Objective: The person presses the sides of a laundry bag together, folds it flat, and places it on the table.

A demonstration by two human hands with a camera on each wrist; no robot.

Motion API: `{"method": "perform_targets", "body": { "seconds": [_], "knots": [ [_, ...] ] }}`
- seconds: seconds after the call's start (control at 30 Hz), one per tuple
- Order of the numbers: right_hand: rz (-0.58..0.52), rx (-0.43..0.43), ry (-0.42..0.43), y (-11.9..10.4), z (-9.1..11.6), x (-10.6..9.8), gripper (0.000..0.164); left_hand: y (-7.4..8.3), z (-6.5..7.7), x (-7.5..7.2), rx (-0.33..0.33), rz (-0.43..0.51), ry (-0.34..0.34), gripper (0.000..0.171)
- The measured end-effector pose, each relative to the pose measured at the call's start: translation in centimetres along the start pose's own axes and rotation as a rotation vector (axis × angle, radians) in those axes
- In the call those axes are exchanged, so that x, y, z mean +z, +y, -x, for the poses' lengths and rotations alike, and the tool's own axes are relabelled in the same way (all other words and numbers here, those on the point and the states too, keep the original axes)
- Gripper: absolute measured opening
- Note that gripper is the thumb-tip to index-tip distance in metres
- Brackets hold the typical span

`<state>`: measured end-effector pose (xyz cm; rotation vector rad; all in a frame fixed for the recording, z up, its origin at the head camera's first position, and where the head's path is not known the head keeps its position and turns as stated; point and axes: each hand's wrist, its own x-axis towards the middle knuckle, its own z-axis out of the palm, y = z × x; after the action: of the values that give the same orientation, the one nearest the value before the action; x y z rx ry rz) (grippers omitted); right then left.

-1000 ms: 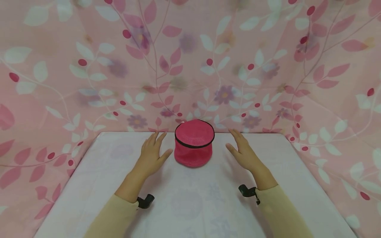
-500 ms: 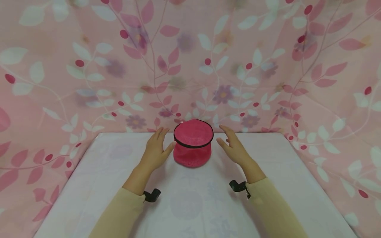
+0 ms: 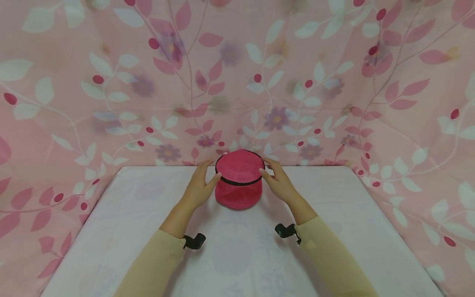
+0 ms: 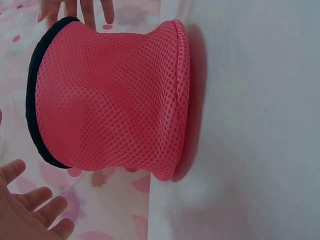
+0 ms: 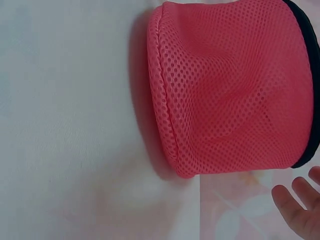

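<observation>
A round pink mesh laundry bag (image 3: 238, 196) with black trim around its lid stands upright at the back of the table. My left hand (image 3: 198, 187) is at its left side, fingers spread and thumb tip close to the black rim. On the other side my right hand (image 3: 281, 183) has its thumb and fingers by the rim; whether they touch it I cannot tell. In the left wrist view, the left fingers (image 4: 37, 207) stand apart from the mesh bag (image 4: 115, 100). In the right wrist view, loosely bent right fingers (image 5: 300, 200) lie just beyond the bag's black edge (image 5: 314, 90).
The bag rests on a table with a white cloth (image 3: 237, 260), close to its back edge. A pink floral curtain (image 3: 237, 74) hangs behind and along both sides. Black wrist cameras (image 3: 194, 241) sit at both cuffs.
Both hands have moved inward toward the bag from left and right, the right one farther. The bag stays where it was on the table.
</observation>
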<state>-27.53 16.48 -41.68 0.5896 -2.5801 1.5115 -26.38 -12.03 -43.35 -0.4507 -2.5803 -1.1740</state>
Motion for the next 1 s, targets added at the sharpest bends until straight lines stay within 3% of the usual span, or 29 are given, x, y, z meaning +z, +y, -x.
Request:
{"method": "perform_targets", "body": {
  "seconds": [0.33, 0.77, 1.0],
  "knots": [
    [-0.039, 0.11, 0.073, 0.4, -0.7, 1.0, 0.06, 0.1, -0.5, 0.5, -0.141, 0.162, -0.047, 0.065],
    [-0.075, 0.116, 0.129, 0.9, -1.6, 2.4, 0.058, 0.2, -0.9, 1.6, -0.121, 0.31, -0.045, 0.059],
    [-0.087, 0.117, 0.138, 1.3, -2.0, 2.7, 0.056, 0.2, -1.3, 2.3, -0.1, 0.319, -0.037, 0.061]
  ]
}}
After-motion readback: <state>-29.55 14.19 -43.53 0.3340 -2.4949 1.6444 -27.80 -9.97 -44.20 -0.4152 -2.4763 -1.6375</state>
